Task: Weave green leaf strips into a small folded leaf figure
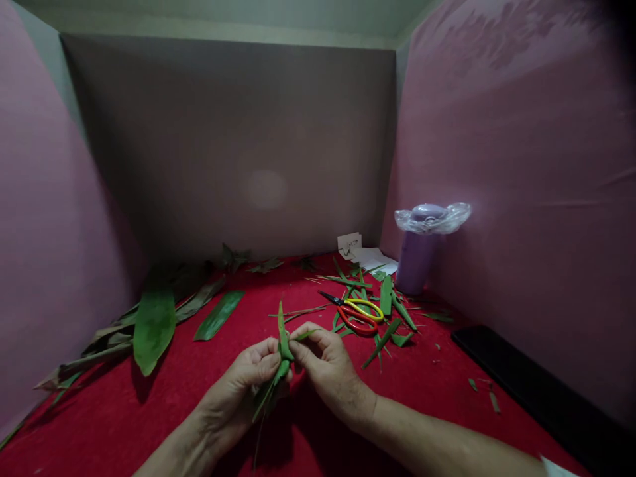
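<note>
Between my two hands is a small bundle of folded green leaf strips (283, 366), with one pointed strip sticking up and thin ends hanging below. My left hand (243, 379) pinches the bundle from the left, thumb in front. From the right, my right hand (334, 371) has thumb and fingers closed on a narrow leaf strip (309, 334) that comes off the bundle's upper part. Fingers hide part of the fold. Just beyond my right hand lie scissors (362, 317) with one red and one yellow handle, black blades pointing left.
Leaf scraps (385, 295) lie around the scissors. A purple tumbler (416, 262) with plastic film stands at right, near white papers (372, 260). A black slab (527, 391) runs along the right edge. Broad leaf (155, 324), cut leaf piece (219, 316) and dried leaves (106, 348) lie left.
</note>
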Demonstrator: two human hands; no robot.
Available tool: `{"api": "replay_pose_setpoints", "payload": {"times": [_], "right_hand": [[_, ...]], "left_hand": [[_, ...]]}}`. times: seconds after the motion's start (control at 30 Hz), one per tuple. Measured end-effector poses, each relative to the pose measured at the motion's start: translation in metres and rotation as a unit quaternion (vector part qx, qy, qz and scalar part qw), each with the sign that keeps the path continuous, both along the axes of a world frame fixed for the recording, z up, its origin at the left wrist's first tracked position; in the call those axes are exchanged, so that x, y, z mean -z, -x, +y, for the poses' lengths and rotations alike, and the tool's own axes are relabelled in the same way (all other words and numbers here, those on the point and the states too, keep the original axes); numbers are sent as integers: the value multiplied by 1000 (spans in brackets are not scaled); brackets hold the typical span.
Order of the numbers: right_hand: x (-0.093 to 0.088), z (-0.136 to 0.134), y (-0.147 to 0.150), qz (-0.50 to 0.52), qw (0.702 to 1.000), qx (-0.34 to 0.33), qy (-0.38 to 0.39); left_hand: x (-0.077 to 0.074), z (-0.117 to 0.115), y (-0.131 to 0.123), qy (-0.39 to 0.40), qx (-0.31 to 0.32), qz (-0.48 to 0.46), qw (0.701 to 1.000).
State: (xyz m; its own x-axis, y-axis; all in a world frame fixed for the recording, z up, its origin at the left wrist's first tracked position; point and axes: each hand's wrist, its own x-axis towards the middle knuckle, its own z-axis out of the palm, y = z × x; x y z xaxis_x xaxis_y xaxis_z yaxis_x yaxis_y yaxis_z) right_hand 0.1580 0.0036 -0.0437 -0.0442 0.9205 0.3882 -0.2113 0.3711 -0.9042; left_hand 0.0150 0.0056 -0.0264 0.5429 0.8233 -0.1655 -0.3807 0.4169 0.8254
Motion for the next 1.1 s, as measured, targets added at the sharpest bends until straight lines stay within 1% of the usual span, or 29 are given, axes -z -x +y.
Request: {"api": "replay_pose_setpoints", "payload": {"times": [0.13,0.27,0.37,0.47,0.53,0.57,0.6,0.67,0.73,0.87,1.1], "right_hand": [[-3,-1,3,23,1000,-13,9],[-9,-5,6,73,995,-60,32],[-15,-11,7,105,987,-107,52],[-20,-20,7,92,984,-138,69],[-24,-25,7,53,990,-116,66],[-25,-28,6,29,994,-93,57],[-27,-29,6,7,997,-64,42],[-30,-31,5,-33,999,-16,5],[-32,-32,3,-60,998,15,-29],[-35,-32,2,-71,996,22,-58],[-41,-36,3,-40,999,1,-36]], "left_hand": [[-2,-3,-3,28,-18,0,999],[-2,-6,-4,37,-19,-26,999],[-1,-10,-4,28,-1,-46,999],[-3,-15,-4,19,33,-44,998],[-7,-19,-6,25,37,-37,998],[-9,-20,-7,29,35,-38,998],[-11,-21,-8,36,29,-39,998],[-14,-23,-10,45,41,-33,998],[-15,-24,-11,49,46,-25,997],[-11,-26,-11,61,52,-8,997],[-8,-28,-12,84,66,-14,994]]}}
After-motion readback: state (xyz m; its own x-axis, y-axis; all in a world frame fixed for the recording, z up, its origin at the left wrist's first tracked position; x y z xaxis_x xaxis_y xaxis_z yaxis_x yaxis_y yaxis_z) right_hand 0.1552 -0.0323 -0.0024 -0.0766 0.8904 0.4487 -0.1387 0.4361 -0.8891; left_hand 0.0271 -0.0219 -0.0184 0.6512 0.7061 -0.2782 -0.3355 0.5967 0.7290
